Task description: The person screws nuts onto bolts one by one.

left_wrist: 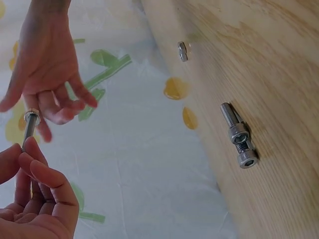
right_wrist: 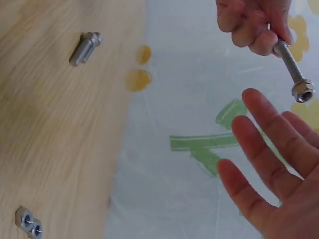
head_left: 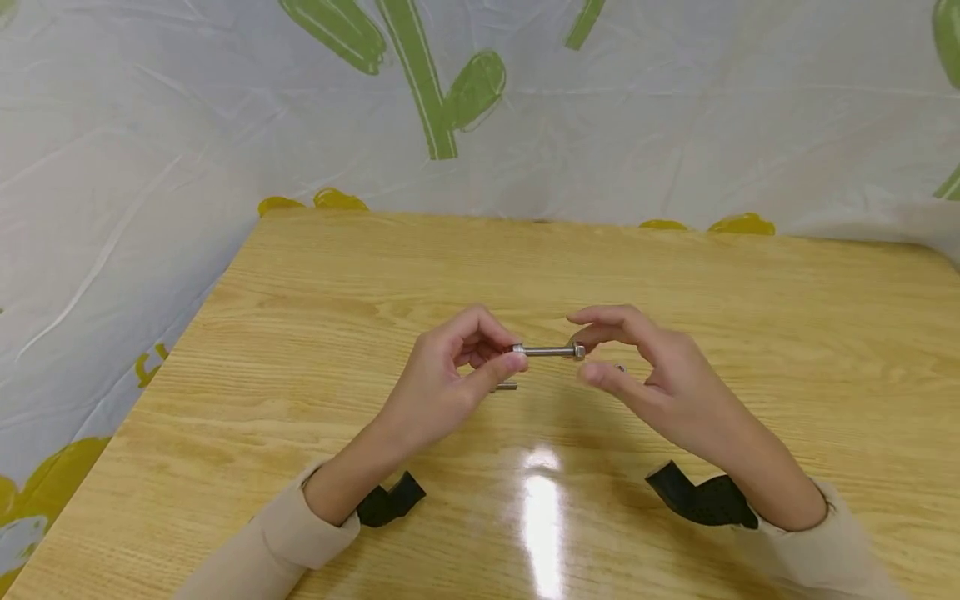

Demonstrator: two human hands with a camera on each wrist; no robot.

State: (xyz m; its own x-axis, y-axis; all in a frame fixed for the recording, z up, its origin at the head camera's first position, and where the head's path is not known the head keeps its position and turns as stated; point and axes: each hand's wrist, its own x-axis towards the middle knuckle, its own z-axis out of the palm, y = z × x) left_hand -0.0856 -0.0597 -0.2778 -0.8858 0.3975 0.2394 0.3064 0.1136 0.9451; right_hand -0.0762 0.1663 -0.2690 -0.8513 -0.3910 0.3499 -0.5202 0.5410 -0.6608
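My left hand [head_left: 438, 379] pinches a steel bolt [head_left: 547, 352] by its head end between thumb and fingers, above the table. The bolt lies level, its shank pointing right. On its far end sits a hex nut [head_left: 579, 352], also plain in the right wrist view as a flanged nut [right_wrist: 302, 91]. Around that end is my right hand [head_left: 660, 379], thumb and fingers spread; in the right wrist view its fingers [right_wrist: 259, 164] stand apart from the nut. Much of the bolt's head is hidden by the left fingertips.
Two socket-head bolts [left_wrist: 239, 134] lie side by side on the wooden table [head_left: 337, 275], mostly behind my left hand in the head view. Two loose nuts [right_wrist: 28, 222] lie together on the right. A patterned white cloth [head_left: 562, 125] hangs behind the table.
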